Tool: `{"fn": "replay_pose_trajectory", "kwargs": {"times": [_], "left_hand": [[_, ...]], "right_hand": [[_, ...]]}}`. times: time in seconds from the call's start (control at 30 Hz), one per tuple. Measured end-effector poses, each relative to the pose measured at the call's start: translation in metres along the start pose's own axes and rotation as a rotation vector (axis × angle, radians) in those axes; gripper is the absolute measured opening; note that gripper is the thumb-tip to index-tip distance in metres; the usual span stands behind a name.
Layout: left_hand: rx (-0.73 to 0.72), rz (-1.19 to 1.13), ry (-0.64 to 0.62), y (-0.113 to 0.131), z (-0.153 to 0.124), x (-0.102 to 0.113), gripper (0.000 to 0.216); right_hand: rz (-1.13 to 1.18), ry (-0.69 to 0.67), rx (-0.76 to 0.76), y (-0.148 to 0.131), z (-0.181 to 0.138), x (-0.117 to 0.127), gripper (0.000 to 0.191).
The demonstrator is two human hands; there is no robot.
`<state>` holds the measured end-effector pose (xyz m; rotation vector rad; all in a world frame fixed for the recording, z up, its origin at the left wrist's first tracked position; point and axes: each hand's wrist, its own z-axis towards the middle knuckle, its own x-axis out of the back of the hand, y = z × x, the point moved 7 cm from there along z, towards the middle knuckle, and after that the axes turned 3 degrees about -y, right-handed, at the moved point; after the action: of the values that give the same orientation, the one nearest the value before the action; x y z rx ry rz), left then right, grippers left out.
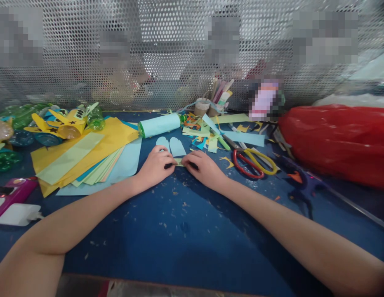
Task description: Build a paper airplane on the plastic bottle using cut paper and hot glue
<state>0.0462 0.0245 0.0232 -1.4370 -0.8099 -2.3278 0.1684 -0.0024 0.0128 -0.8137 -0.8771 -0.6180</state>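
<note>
Between my hands is a small pale green piece of paper (179, 162), low over the blue table. My left hand (157, 165) pinches its left end with bent fingers. At its right end, the fingers of my right hand (202, 167) close on the same piece. Just beyond lie two light blue rounded paper cutouts (177, 147), the left one partly covered by my left hand. Behind them a green plastic bottle (161, 125) wrapped in light blue paper rests on its side.
Stacked coloured paper (86, 150) lies left, near paper-trimmed bottles (58, 123) and a magenta device (15, 196). Scissors with red and yellow handles (249, 163), paper scraps (204, 132), a glue gun (303, 183) and a red plastic bag (334, 142) lie right. A perforated metal screen (170, 53) stands behind.
</note>
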Motion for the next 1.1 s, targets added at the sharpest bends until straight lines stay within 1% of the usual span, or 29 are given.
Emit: {"fn": "replay_pose_trajectory", "kwargs": {"times": [0.13,0.3,0.4,0.53,0.6,0.77,0.87,1.0,1.1], "left_hand": [[-0.025,-0.009,0.003,0.002,0.000,0.000,0.018],[-0.034,0.006,0.031,0.003,0.000,0.002,0.016],[-0.082,0.027,-0.021,0.005,0.002,0.002,0.015],[-0.130,0.062,-0.095,0.004,0.004,0.000,0.016],[-0.133,0.068,-0.099,0.003,0.004,0.001,0.017],[-0.203,0.146,-0.091,0.008,0.002,0.001,0.025],[-0.246,0.189,-0.070,0.011,0.001,0.000,0.028],[-0.249,0.138,-0.034,0.010,0.001,0.000,0.026],[-0.173,0.032,-0.004,0.006,0.003,0.001,0.019]], "right_hand": [[-0.017,0.007,0.028,-0.004,-0.001,0.001,0.018],[-0.016,0.003,-0.001,-0.003,-0.001,0.001,0.009],[-0.004,0.009,-0.012,0.000,0.000,0.001,0.006],[0.010,0.003,0.004,0.002,0.002,0.001,0.008],[-0.050,-0.014,0.026,0.000,0.002,0.000,0.011],[-0.361,-0.079,0.111,-0.012,0.003,-0.006,0.024],[-0.440,-0.083,0.101,-0.011,0.003,-0.009,0.024],[-0.375,-0.059,0.053,-0.006,0.002,-0.009,0.023],[-0.313,-0.055,0.013,-0.002,0.002,-0.008,0.021]]}}
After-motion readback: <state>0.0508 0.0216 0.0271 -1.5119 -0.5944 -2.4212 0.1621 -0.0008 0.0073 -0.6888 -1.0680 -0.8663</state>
